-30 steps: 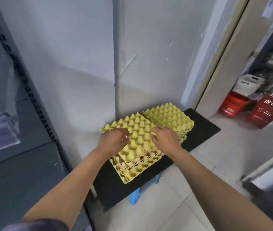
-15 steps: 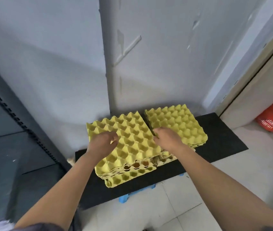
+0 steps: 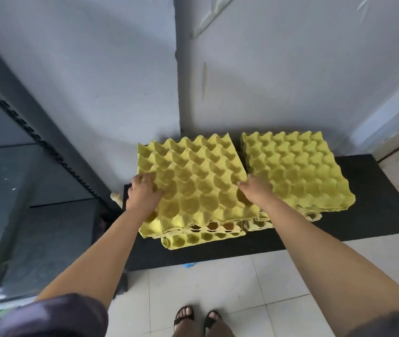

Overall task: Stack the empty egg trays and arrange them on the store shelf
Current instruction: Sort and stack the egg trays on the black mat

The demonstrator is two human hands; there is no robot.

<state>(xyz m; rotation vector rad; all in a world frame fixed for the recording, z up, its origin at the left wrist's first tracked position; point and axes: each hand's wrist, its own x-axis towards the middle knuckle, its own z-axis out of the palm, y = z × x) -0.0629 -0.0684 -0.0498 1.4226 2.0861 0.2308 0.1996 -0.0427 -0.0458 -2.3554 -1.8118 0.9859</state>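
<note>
Two stacks of yellow egg trays sit side by side on a low black board (image 3: pixel 376 210) against the wall. The top tray of the left stack (image 3: pixel 193 181) is slightly skewed over the trays beneath it, whose front edges (image 3: pixel 203 238) stick out. My left hand (image 3: pixel 145 193) grips that top tray at its left edge, fingers curled into the cups. On its right edge my right hand (image 3: pixel 257 190) holds the same tray, next to the right stack (image 3: pixel 295 171), which lies neat and untouched.
A dark metal shelf upright (image 3: pixel 35 135) with glass shelves (image 3: pixel 23 215) stands at the left. White walls (image 3: pixel 278 69) meet in a corner behind the trays. Pale floor tiles (image 3: pixel 230 288) and my sandalled feet (image 3: pixel 197 319) are below. A blue stool edge (image 3: pixel 188 265) peeks from under the board.
The view has swung closer and downward onto the trays. Both hands have slid outward to the left stack's top tray edges, and the tray has turned squarer to the wall.
</note>
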